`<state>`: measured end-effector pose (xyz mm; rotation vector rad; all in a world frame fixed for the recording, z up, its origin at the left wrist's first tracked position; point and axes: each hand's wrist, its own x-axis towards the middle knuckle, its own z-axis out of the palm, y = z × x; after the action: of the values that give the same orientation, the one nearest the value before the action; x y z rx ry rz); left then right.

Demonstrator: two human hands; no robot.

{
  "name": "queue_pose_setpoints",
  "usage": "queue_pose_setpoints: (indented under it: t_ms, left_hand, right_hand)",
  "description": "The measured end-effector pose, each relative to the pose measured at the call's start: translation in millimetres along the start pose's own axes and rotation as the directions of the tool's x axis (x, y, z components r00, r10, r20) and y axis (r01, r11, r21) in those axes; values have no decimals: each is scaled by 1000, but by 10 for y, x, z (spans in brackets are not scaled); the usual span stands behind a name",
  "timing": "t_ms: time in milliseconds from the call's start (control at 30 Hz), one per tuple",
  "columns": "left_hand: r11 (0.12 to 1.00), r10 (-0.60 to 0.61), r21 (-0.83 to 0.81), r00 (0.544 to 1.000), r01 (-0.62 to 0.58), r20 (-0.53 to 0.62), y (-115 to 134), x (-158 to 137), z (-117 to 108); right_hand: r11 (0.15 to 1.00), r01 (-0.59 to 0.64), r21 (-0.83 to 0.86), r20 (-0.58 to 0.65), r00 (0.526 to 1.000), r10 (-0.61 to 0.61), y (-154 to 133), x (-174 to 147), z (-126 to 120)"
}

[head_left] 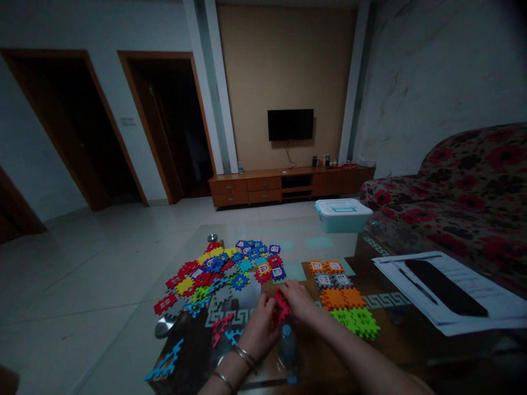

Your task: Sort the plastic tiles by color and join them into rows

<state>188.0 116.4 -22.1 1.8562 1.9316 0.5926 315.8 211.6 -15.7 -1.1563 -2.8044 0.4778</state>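
Over the glass table, my left hand (263,318) and my right hand (295,299) come together around a red interlocking puzzle tile (282,306). The fingers of both are closed on its edges, and part of the tile is hidden behind them. Ahead and to the left spreads a loose heap of notched tiles (214,263) in red, yellow, blue, green and purple. On the right, sorted tiles lie in rows: orange window tiles (325,266), grey window tiles (333,281), plain orange tiles (343,298) and green tiles (356,322). A red triangular piece (221,328) rests left of my left hand.
A water bottle (287,348) stands close by my forearms. At the far right lie papers (436,318) with a pen (426,289) and a dark case (447,288). A teal lidded box (345,219) sits at the table's back. A blue triangular piece (166,363) is near the left edge.
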Motion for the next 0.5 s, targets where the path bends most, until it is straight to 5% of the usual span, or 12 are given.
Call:
queue_pose_setpoints:
  t_ms: [133, 267, 500]
  left_hand:
    - [985, -87, 154, 994, 75, 71, -74, -30, -53]
    - [963, -63, 267, 991, 29, 120, -132, -58, -78]
    - [914, -85, 404, 984, 15, 157, 37, -24, -42]
  right_hand:
    - [997, -63, 41, 34, 998, 61, 81, 126, 53]
    - [989, -135, 65, 53, 990, 132, 83, 195, 96]
    - [987, -142, 80, 0, 990, 142, 29, 195, 154]
